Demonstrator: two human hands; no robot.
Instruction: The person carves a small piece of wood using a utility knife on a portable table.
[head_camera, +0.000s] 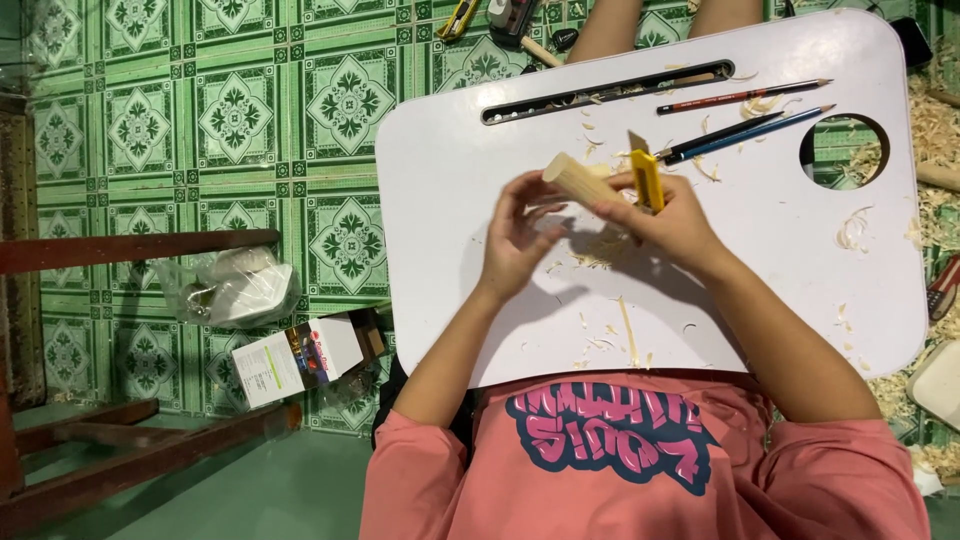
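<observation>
I take the white lap tray (760, 280) as my landmark. Along its far edge runs a long dark slot (600, 92), and in it I see only a few pale wood shavings; I cannot tell whether anything else lies inside. Near the tray's far right corner there is a round hole (845, 150), with nothing in it, just the green tiled floor (250, 120) showing through. Beside the slot lie a red pencil (740, 97) and two dark pencils (745, 133), all resting flat on the tray.

Over the middle of the tray I see the wooden block (580, 181), a pale rounded piece tilted up and away. The left hand (518, 238) wraps partly about its near end, fingers curled and thumb spread, so it grips loosely rather than tightly. The right hand (672, 222) is closed around a yellow utility knife (646, 175), its blade pointing away, just beside the block and seemingly touching it. A small heap of shavings (603, 248) lies on the tray directly beneath both hands.

Off the tray's left edge, on the floor, sit a crumpled clear plastic bag (235, 288) and a small cardboard box (300, 360). Off its right edge, loose sawdust (935, 130) covers the floor.
</observation>
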